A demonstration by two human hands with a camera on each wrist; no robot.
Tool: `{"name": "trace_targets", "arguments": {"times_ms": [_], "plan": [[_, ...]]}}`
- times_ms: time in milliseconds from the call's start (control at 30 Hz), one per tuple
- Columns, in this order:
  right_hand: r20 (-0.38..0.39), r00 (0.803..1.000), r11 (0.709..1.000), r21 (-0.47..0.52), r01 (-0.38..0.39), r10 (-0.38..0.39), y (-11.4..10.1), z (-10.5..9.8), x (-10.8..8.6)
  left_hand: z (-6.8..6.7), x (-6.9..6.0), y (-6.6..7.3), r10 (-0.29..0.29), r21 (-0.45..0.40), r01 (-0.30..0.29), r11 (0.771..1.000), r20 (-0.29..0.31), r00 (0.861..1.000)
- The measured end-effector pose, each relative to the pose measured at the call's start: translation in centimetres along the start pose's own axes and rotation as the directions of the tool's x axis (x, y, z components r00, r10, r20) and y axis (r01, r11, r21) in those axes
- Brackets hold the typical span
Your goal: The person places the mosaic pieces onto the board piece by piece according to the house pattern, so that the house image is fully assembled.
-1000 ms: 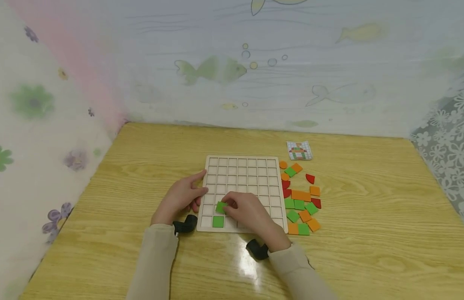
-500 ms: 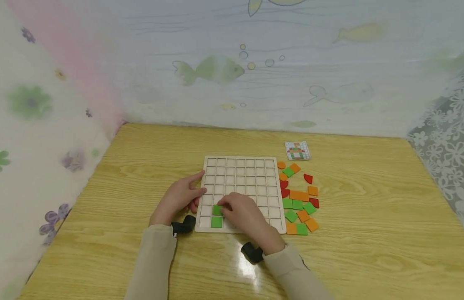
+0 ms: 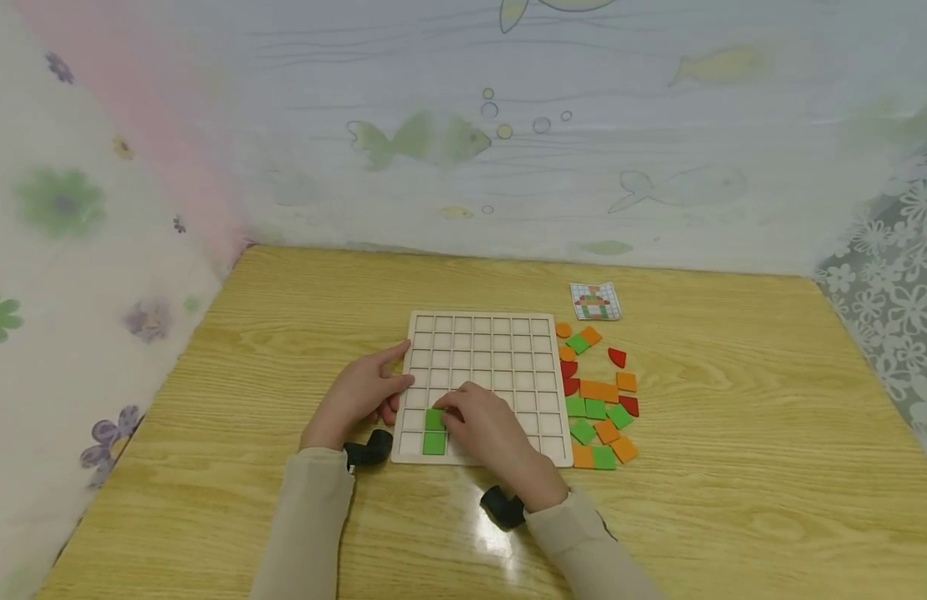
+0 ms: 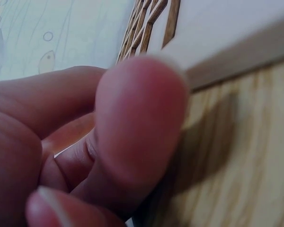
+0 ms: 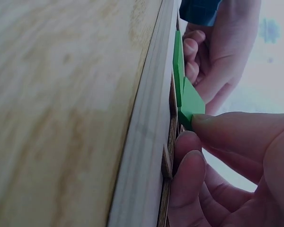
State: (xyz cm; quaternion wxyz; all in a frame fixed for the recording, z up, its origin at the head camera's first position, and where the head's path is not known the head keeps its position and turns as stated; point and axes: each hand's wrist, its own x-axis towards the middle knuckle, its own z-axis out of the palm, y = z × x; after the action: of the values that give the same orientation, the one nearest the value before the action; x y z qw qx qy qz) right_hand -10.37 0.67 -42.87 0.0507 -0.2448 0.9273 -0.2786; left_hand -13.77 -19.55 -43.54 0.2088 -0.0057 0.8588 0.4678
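Note:
A pale wooden grid board (image 3: 482,340) lies flat on the table. Along its left edge, my left hand (image 3: 358,393) touches the frame with index finger and thumb; its other fingers bend in beneath. My right hand (image 3: 488,427) reaches over the lower cells and pinches a green square tile (image 3: 433,417) between thumb and fingers. In the right wrist view that pinched tile (image 5: 193,101) tilts slightly against the flat green tile (image 5: 178,61) beside it. From above, this other green tile (image 3: 434,444) fills a bottom-row cell, second from the left.
Right of the board lie loose pieces: green squares (image 3: 595,409), orange squares (image 3: 624,449), orange discs (image 3: 564,330) and red quarter-rounds (image 3: 617,357). A small pattern card (image 3: 595,302) lies behind them. Patterned walls border the table at the back and left.
The right hand has lowered the green tile from a slant above the board into the second row from the bottom, just behind the other green tile. The left hand stays at the edge.

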Motion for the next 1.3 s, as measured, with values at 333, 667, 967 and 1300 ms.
{"name": "trace_targets", "arguments": {"times_ms": [333,667,967,1300], "plan": [[0.003,1.000,1.000,0.007,-0.022,0.022,0.0,0.2,0.0,0.0,-0.1,-0.1,-0.010,0.005,0.010,1.000,0.010,1.000],[0.009,1.000,0.999,0.035,-0.011,0.011,0.1,0.1,-0.1,0.0,0.2,-0.5,-0.012,-0.029,0.012,1.000,0.012,1.000],[0.056,0.998,0.998,0.057,-0.024,0.021,0.2,-0.4,0.0,0.1,0.3,-0.5,0.002,-0.006,-0.002,1.000,0.004,1.000],[0.158,0.987,0.994,0.104,-0.043,0.026,1.9,-2.5,-0.1,0.1,0.5,-0.6,-0.008,0.002,0.008,1.000,-0.007,1.000]]}}
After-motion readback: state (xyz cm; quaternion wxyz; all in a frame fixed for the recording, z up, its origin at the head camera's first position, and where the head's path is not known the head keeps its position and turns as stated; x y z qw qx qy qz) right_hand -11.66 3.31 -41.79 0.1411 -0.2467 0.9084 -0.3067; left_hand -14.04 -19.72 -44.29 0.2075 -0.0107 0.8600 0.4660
